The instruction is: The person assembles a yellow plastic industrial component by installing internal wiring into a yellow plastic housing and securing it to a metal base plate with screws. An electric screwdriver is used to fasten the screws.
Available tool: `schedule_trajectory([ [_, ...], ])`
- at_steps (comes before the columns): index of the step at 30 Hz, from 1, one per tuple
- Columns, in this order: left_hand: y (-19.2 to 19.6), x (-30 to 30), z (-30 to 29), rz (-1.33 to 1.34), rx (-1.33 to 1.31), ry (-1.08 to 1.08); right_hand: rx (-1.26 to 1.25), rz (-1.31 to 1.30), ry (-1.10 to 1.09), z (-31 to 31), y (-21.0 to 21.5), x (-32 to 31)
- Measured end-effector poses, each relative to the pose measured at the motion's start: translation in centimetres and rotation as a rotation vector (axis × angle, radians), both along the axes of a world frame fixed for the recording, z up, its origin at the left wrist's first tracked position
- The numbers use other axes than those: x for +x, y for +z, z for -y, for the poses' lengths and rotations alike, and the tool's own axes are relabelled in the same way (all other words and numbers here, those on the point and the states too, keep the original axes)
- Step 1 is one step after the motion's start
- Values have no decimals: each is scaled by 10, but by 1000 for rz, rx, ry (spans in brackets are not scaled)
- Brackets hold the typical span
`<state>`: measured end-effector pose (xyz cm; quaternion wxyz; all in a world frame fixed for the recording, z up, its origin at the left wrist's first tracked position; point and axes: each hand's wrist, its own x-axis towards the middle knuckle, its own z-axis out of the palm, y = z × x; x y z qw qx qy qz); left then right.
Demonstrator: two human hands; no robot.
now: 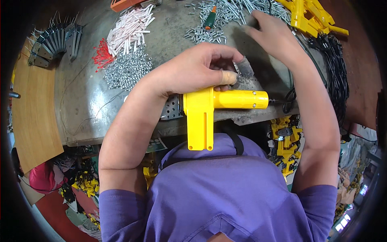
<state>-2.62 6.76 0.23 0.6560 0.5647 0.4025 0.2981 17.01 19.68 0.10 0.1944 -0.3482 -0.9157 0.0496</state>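
A yellow plastic T-shaped housing [209, 109] lies at the near edge of the metal workbench [80, 101], its stem hanging over the edge. My left hand [197, 68] rests on top of it and pinches a small grey metal bracket [244, 68] between thumb and fingers. My right hand [272, 34] reaches farther back, fingers down in a heap of loose silver screws [225, 16]; whether it holds any is hidden. A perforated metal plate [171, 109] lies under my left wrist.
White plastic plugs [129, 30], red plugs [102, 54] and a mound of small screws [127, 68] lie at left. Grey metal brackets [54, 42] sit far left, yellow parts [310, 16] and black cables [334, 68] at right. A green-handled screwdriver [210, 20] lies among the screws.
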Motion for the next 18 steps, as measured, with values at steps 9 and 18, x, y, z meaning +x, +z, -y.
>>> schedule_trajectory([
  [9, -2, -3, 3, -73, 152, -20, -319, 109, -99, 4, 20, -2],
  [18, -3, 4, 1, -246, 432, -46, -500, -151, -119, 37, 2, 73],
])
